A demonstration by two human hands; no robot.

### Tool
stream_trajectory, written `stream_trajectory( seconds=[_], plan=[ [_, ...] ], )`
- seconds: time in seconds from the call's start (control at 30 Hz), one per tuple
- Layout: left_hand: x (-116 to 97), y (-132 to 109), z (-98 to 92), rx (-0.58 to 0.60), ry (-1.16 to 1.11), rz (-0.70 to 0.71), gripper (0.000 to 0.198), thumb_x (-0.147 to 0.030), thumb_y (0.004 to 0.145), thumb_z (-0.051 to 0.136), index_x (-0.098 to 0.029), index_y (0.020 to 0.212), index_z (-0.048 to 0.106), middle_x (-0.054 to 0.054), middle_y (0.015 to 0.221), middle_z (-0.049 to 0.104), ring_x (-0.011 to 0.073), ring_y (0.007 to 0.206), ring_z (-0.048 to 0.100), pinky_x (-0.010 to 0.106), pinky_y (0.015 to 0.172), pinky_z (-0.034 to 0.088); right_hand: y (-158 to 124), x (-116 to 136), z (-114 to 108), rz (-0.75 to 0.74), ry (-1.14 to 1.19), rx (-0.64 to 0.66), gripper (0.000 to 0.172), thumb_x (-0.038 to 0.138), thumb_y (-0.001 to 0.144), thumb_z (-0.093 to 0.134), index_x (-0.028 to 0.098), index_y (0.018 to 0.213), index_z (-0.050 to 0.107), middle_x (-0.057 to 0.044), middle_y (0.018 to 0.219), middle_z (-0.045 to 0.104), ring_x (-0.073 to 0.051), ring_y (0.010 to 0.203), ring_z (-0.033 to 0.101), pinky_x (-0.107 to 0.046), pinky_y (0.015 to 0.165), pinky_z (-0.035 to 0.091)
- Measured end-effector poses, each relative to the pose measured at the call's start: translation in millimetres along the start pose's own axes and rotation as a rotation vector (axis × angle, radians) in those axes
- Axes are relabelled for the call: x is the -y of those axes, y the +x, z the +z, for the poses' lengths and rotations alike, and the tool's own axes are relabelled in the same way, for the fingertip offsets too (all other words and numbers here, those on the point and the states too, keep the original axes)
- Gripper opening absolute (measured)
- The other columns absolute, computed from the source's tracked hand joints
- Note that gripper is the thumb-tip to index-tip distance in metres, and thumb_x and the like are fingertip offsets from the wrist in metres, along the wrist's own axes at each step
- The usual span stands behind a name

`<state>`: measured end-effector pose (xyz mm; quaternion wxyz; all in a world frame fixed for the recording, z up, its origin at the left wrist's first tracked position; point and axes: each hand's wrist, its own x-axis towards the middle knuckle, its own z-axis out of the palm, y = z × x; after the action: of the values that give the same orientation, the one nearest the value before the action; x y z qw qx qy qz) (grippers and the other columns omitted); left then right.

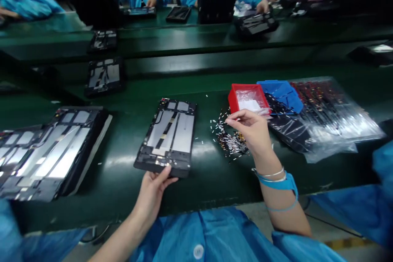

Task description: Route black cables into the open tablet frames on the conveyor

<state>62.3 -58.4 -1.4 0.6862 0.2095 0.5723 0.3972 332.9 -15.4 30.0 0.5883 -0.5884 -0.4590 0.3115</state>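
Note:
My left hand (155, 190) grips the near edge of an opened tablet (172, 135), thumb on top and fingers beneath. The tablet's inside faces up, with silver panels, dark strips and a black frame. Over a heap of small black-and-white parts (231, 141) hovers my right hand (250, 129), its thumb and forefinger pinched together. Whatever is in that pinch, if anything, is too small to make out. A blue strap circles my right wrist. Just behind this hand stands a red bin (248, 96) with a clear bag and white pieces inside.
Beside the red bin, a blue bin (282, 96) holds black strips. Plastic-bagged parts (337, 110) lie at the right. Stacked opened tablets (58, 151) stand at the left; another tablet (104, 75) sits farther back. Across the green bench, several people in blue or pink handle devices.

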Motion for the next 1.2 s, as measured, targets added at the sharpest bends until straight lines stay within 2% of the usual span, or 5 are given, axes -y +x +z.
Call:
stream_trajectory(
  seconds=[0.23, 0.33, 0.5, 0.6, 1.2],
  plan=[
    [26, -39, -19.7, 0.540, 0.013, -0.489, 0.048, -0.039, 0.065, 0.082, -0.013, 0.101, 0.064, 0.016, 0.105, 0.070, 0.0269, 0.100, 0.068, 0.026, 0.072, 0.055, -9, 1, 79, 0.204, -0.035, 0.458, 0.022, 0.026, 0.061, 0.077, 0.017, 0.075, 0.064, -0.001, 0.070, 0.067, -0.012, 0.065, 0.062, -0.026, 0.058, 0.049],
    [8, -29, -32.5, 0.730, 0.246, -0.354, 0.033, -0.043, 0.079, 0.069, -0.012, 0.090, 0.067, 0.013, 0.088, 0.072, 0.0200, 0.074, 0.070, 0.024, 0.064, 0.052, -10, -4, 108, 0.264, -0.040, 0.528, 0.021, 0.024, 0.062, 0.075, 0.017, 0.076, 0.062, 0.000, 0.067, 0.065, -0.011, 0.062, 0.061, -0.026, 0.058, 0.048],
    [-24, 12, -49.7, 0.276, 0.860, 0.753, 0.019, -0.027, 0.092, 0.052, -0.016, 0.094, 0.066, 0.008, 0.092, 0.070, 0.0178, 0.084, 0.066, 0.029, 0.076, 0.053, -5, -13, 134, 0.298, -0.050, 0.512, 0.017, 0.019, 0.063, 0.073, 0.016, 0.075, 0.061, 0.003, 0.064, 0.063, -0.009, 0.060, 0.058, -0.027, 0.062, 0.048],
    [-31, 35, -53.3, 0.124, 1.224, 1.133, 0.026, -0.023, 0.092, 0.049, -0.012, 0.112, 0.061, 0.013, 0.110, 0.066, 0.0239, 0.099, 0.063, 0.036, 0.082, 0.055, -4, -16, 140, 0.295, -0.104, 0.519, 0.015, 0.015, 0.064, 0.071, 0.016, 0.075, 0.061, 0.003, 0.064, 0.063, -0.010, 0.061, 0.059, -0.027, 0.063, 0.048],
    [-35, 47, -39.7, 0.254, 1.561, 1.177, 0.037, -0.031, 0.094, 0.045, -0.008, 0.118, 0.059, 0.017, 0.116, 0.061, 0.0291, 0.104, 0.057, 0.040, 0.077, 0.055, 21, -17, 134, 0.160, -0.451, 0.711, 0.009, 0.024, 0.071, 0.069, 0.016, 0.071, 0.069, -0.001, 0.063, 0.065, -0.011, 0.061, 0.056, -0.026, 0.059, 0.042]
  ],
)
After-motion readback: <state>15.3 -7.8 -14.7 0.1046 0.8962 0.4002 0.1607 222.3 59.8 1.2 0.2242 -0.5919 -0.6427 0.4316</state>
